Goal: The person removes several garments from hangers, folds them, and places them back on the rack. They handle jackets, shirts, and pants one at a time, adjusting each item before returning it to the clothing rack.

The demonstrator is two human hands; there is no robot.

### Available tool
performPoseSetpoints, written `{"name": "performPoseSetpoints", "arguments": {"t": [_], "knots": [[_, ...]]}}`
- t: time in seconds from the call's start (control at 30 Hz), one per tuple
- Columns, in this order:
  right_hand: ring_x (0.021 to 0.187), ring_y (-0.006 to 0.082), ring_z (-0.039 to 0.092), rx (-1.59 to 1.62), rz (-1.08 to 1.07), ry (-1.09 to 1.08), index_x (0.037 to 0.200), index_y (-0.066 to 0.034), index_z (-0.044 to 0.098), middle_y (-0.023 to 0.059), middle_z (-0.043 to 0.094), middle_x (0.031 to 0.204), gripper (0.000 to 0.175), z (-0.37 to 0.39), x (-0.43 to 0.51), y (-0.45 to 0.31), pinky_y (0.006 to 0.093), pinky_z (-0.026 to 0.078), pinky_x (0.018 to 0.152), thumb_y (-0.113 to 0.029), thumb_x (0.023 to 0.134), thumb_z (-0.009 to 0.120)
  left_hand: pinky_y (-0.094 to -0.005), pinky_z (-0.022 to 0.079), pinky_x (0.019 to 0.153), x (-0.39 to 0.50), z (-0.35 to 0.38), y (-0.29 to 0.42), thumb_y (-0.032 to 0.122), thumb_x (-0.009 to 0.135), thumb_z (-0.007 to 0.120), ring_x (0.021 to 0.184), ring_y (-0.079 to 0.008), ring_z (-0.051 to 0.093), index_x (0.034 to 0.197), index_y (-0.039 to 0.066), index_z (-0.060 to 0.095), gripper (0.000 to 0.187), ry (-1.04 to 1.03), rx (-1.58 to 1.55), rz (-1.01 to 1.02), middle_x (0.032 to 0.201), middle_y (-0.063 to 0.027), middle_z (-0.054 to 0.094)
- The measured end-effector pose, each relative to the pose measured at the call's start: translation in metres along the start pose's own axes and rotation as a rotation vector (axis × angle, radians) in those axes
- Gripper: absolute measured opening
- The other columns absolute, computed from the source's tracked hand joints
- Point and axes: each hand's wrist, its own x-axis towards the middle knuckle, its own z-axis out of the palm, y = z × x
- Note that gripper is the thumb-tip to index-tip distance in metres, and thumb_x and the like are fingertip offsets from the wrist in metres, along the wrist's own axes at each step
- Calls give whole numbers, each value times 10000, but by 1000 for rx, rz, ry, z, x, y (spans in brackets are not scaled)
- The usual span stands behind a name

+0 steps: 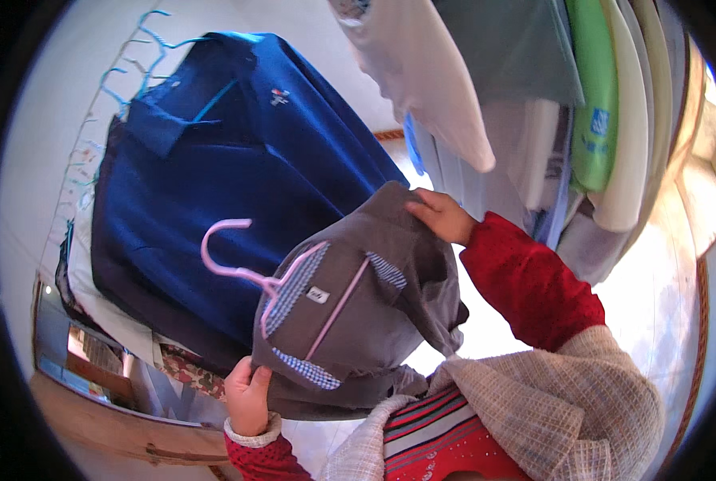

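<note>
A dark grey-brown shirt with blue checked trim at the neck hangs on a pink hanger in front of me. The hanger's hook points left and is free of any line. With thumb and fingers, my left hand pinches one shoulder of the shirt at its lower left. Up at the opposite shoulder, my right hand grips the cloth. Just behind the shirt is a blue collared garment on a turquoise hanger.
Several hangers and garments hang along a line at the left. More clothes, among them a green garment and a pale one, hang at the upper right. A wooden beam runs along the lower left.
</note>
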Motion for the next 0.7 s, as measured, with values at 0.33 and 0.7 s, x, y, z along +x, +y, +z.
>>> {"name": "performPoseSetpoints", "arguments": {"t": [0.33, 0.7], "knots": [[1123, 350, 560, -302, -284, 556, 1182, 14, 524, 219, 564, 1202, 320, -25, -4, 32, 401, 444, 952, -163, 924, 592, -348, 520, 884, 60, 46, 159, 144, 871, 518, 952, -243, 656, 1187, -42, 530, 367, -198, -548, 114, 1101, -160, 648], [821, 228, 646, -374, -66, 452, 1022, -46, 609, 118, 624, 927, 138, -73, -104, 58, 357, 517, 699, -93, 892, 621, -273, 509, 814, 178, 47, 259, 196, 944, 510, 816, -163, 637, 1020, 19, 611, 218, -243, -264, 655, 904, -89, 662]]}}
